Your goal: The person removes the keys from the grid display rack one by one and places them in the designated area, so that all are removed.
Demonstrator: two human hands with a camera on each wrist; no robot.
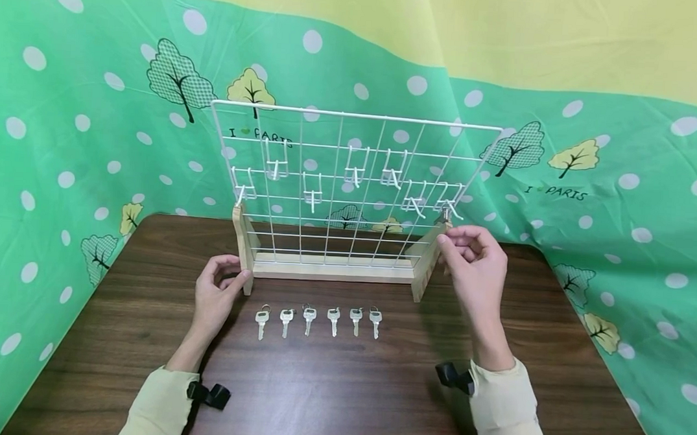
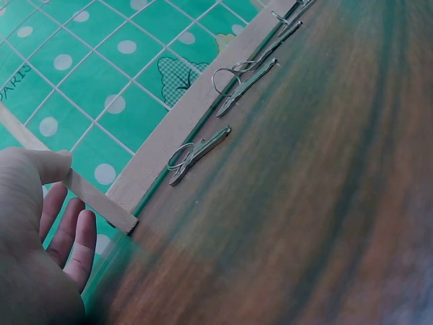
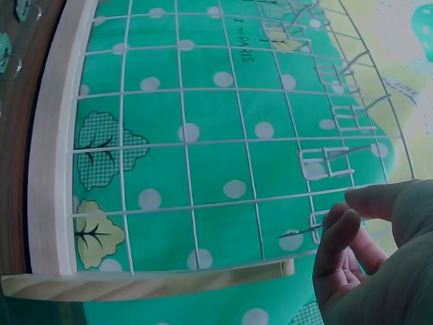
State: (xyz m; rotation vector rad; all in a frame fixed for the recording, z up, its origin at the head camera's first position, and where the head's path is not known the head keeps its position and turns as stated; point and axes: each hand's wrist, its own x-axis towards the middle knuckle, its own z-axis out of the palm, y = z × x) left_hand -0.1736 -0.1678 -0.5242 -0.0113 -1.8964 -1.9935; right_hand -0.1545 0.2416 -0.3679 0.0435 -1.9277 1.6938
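A white wire grid rack with several white hooks stands upright in a wooden base. My left hand holds the base's left leg, thumb over its front edge and fingers behind. At the right leg, my right hand has thumb and forefinger close together near the rightmost hook. One key hangs just behind those fingertips, its upper part hidden in the right wrist view. Several silver keys, each with a ring, lie in a row in front of the base.
The dark brown wooden table carries everything. Behind it hangs a green and yellow cloth with white dots and trees. Black wrist cameras sit at both light sleeves.
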